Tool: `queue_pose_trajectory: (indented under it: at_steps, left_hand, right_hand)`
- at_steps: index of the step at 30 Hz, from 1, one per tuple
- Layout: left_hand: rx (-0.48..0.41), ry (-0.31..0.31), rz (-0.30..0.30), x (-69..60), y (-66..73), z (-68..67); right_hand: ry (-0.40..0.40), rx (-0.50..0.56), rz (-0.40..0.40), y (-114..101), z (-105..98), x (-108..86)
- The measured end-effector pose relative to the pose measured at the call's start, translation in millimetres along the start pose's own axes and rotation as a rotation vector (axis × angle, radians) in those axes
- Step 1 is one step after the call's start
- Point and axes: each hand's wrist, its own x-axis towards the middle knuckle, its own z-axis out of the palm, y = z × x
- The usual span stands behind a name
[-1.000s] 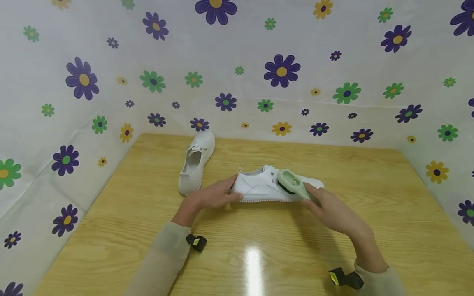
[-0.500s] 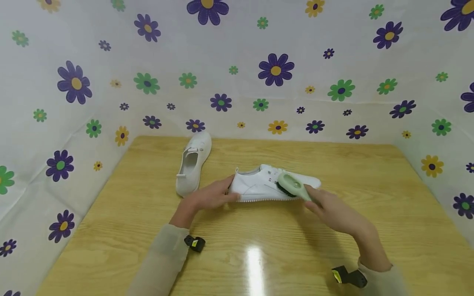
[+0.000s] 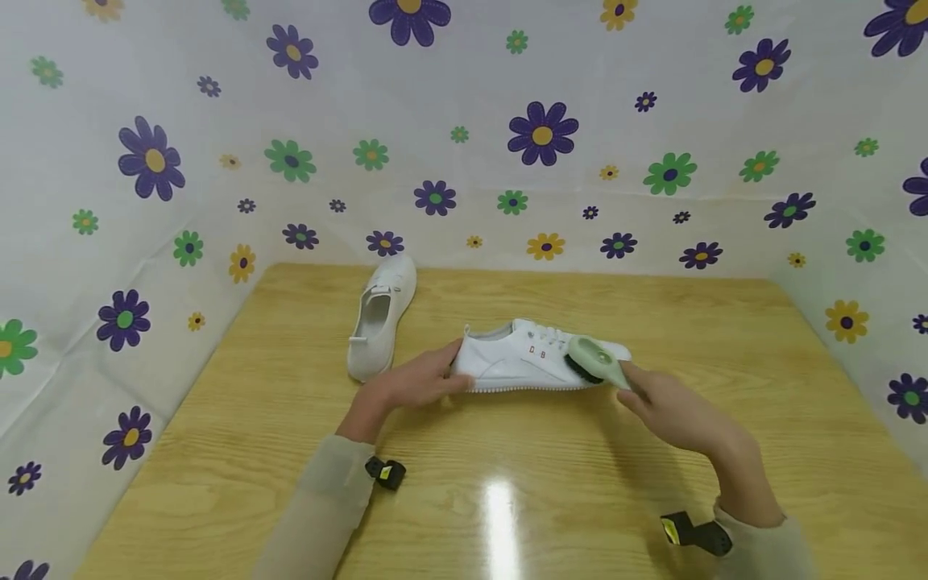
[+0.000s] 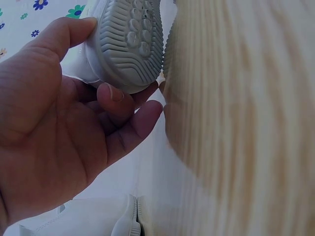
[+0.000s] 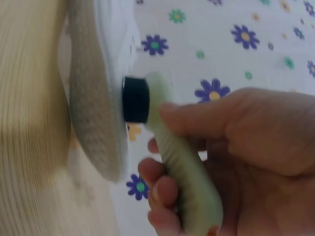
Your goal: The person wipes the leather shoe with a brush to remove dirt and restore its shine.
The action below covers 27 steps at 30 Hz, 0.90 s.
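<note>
Holding a green brush (image 3: 598,356) to a white shoe (image 3: 500,366), heel in one hand

The left hand (image 3: 420,380) grips the white shoe at its heel, thumb on the near side and fingers round the back and under; that hold likely keeps the shoe from sliding or rolling away. The shoe stretches from this grip toward the right hand (image 3: 667,408), its toe pointing past the brush. The right hand is clenched round the handle (image 5: 189,184), thumb up near the head, probably for control. Its dark bristles (image 5: 136,100) meet the side of the shoe toward the toe (the wide end seems to lie flat against it). A second shoe (image 3: 372,334) sits on the table (image 3: 435,515) beyond the left grip and a little to its left, perhaps set there to be out of the way.

Much of the left hand's fingers goes behind the heel in the head view. The sole (image 4: 133,44) shows from the left wrist, so the shoe looks tipped, but how far it touches the table I cannot tell. The bristle tips are blurred, the small letters on the shoe's side are hard to read, and the sleeves (image 3: 319,499) run out of frame.
</note>
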Motion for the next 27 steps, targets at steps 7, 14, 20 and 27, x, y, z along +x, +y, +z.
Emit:
queue_pose_trajectory:
  at_steps: [7, 14, 20, 27]
  left_hand:
    - [-0.010, -0.006, -0.016, -1.4, -0.7, -0.4]
    - [-0.040, -0.018, -0.003, -2.0, 2.1, -0.2]
    - [-0.046, -0.011, 0.010, -2.4, 3.3, 1.5]
    - [-0.057, -0.013, 0.008, -0.2, 5.2, 1.2]
  right_hand:
    - [0.000, -0.042, 0.002, 4, -2, 1.3]
    - [-0.001, -0.036, 0.064, 15, -9, -6.1]
    - [0.003, -0.025, 0.031, 14, -9, -4.6]
    - [0.061, -0.074, 0.089, 22, -11, -6.5]
